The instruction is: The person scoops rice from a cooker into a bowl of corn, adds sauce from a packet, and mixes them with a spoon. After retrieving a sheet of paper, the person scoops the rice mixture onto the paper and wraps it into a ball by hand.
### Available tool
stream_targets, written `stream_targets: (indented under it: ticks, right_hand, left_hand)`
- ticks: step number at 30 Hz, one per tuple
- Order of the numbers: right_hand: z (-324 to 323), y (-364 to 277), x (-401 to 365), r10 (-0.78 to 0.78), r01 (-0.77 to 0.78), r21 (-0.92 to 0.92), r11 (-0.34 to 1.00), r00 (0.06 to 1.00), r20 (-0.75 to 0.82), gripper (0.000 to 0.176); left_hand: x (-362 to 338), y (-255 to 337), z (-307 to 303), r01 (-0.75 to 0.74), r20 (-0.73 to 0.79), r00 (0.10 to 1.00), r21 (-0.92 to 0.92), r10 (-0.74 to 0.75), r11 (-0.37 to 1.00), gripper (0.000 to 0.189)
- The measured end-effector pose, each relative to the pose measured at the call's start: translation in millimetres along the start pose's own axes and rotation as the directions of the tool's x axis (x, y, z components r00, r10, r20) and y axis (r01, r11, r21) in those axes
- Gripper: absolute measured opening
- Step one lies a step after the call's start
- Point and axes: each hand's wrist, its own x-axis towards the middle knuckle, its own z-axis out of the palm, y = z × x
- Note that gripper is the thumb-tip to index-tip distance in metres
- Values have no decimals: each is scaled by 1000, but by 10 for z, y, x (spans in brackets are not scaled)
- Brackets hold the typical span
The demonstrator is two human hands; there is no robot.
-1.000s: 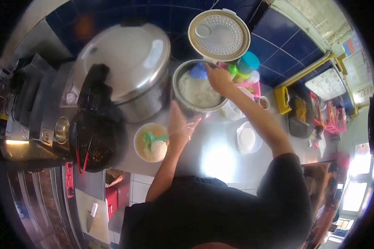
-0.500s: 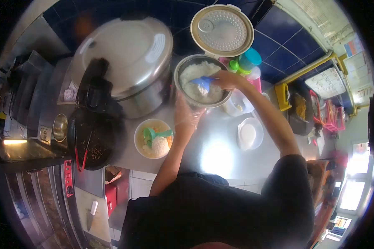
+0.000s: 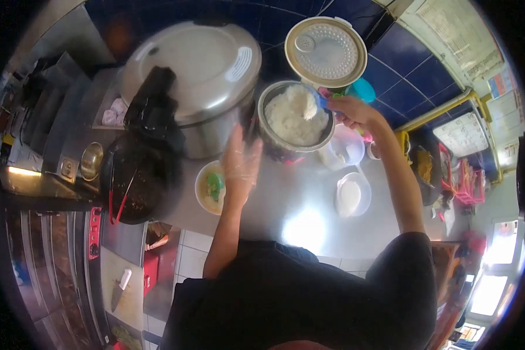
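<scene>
My right hand (image 3: 351,111) grips the handle of a blue rice paddle (image 3: 321,100), whose blade carries a clump of white rice (image 3: 303,104). The paddle is over the right side of an uncovered rice cooker (image 3: 265,129), which is filled with rice. My left hand (image 3: 241,158), in a clear plastic glove, is raised to the left of the cooker, apart from it, fingers spread and holding nothing. Below and left of that hand, partly hidden by it, a round bowl (image 3: 199,197) holds food and a green scoop (image 3: 214,185).
A large lidded steel cooker (image 3: 210,70) stands at left, beside a black pan (image 3: 135,201) with red-handled tongs (image 3: 119,210). On the steel counter (image 3: 268,204) are clear plastic containers (image 3: 361,204). A knife (image 3: 121,289) lies on a cutting board at lower left.
My left hand has come off the cooker's side and moved left, its fingers spreading. My right hand has lifted the rice paddle up and right from the pot's middle, with rice on it.
</scene>
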Motion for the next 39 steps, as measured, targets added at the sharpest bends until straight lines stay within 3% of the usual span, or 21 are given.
stream_targets:
  ticks: [4, 6, 10, 12, 14, 15, 16, 17, 18, 19, 21, 23, 25, 26, 28, 29, 31, 32, 34, 36, 39]
  right_hand:
    - [171, -150, -90, -66, 58, 136, 989, 997, 48, 35]
    - [260, -184, -63, -50, 36, 191, 981, 996, 73, 35]
    - [627, -310, -309, -110, 98, 114, 989, 988, 106, 45]
    - [977, -274, -436, -181, 177, 70, 982, 982, 55, 53]
    - [1370, -152, -463, -303, 313, -99, 944, 947, 109, 58]
    - [1654, 62, -339, -537, 530, -240, 813, 842, 40, 55]
    - [1962, 279, -217, -740, 683, -386, 620, 673, 3, 52]
    - [2243, 351, -243, -798, 730, -396, 557, 603, -12, 50]
    - [2478, 382, -294, -850, 771, -407, 490, 526, -27, 47]
    - [2642, 383, -364, -846, 770, -397, 500, 532, -32, 47]
    - [2849, 304, -456, -616, 555, -629, 544, 773, 150, 45]
    - [2863, 207, -491, -625, 557, -640, 529, 766, 150, 46]
    - [2738, 81, -547, -631, 552, -660, 509, 761, 150, 47]
    - [2596, 0, -584, -653, 558, -607, 566, 752, 83, 46]
    - [2250, -128, -648, -690, 563, -539, 627, 722, -49, 45]
    - [2051, -136, -677, -704, 556, -529, 641, 701, -116, 45]
    - [1615, -62, -714, -747, 554, -537, 636, 618, -247, 45]
    - [1387, 20, -709, -751, 559, -520, 646, 587, -302, 48]
    - [955, 295, -682, -658, 424, -520, 741, 613, -437, 49]
    - [581, 700, -647, -480, 468, -194, 862, 635, -606, 49]
    - [299, 1127, -961, -94, 327, 198, 924, 697, -711, 47]
  left_hand:
    - [149, -16, 87, 53, 38, 998, -322, -43, 945, 56]
    - [284, -92, 262, -8, 34, 999, -273, 18, 962, 58]
    - [422, 57, 530, 109, -31, 983, -693, -180, 713, 71]
    - [314, 92, 321, 139, -67, 953, -768, -295, 624, 75]
    - [109, -18, 10, 126, -14, 979, -746, -205, 654, 76]
    - [-43, -86, -119, 208, -64, 924, -742, -377, 637, 76]
    - [-175, -143, -315, 238, -100, 918, -634, -384, 736, 73]
    - [-283, -196, -553, 265, -134, 915, -511, -380, 818, 71]
    - [-414, -478, -787, 188, -222, 947, -194, -230, 963, 65]
    - [-558, -704, -1010, 144, -238, 961, -18, -144, 989, 61]
    - [-814, -1012, -1442, 132, -210, 974, 219, -86, 967, 53]
    - [-915, -958, -1659, 171, -181, 976, 282, -123, 944, 48]
    - [-931, -633, -1764, -130, 57, 991, 654, 123, 745, 47]
    - [-919, -529, -1736, -130, 56, 991, 655, 124, 745, 47]
    - [-805, -341, -1583, 60, 43, 992, 676, -121, 734, 43]
    - [-744, -228, -1537, 38, 64, 992, 668, -108, 743, 43]
    - [-640, -56, -1368, -27, 224, 934, 821, -279, 570, 39]
    - [-649, -190, -1327, -71, 269, 928, 806, -258, 587, 39]
    - [-701, -594, -1318, -348, 338, 933, 754, 125, 557, 35]
    - [-700, -523, -1235, -337, 318, 938, 745, 138, 575, 35]
    - [-681, -380, -1201, -221, 231, 971, 765, 63, 605, 32]
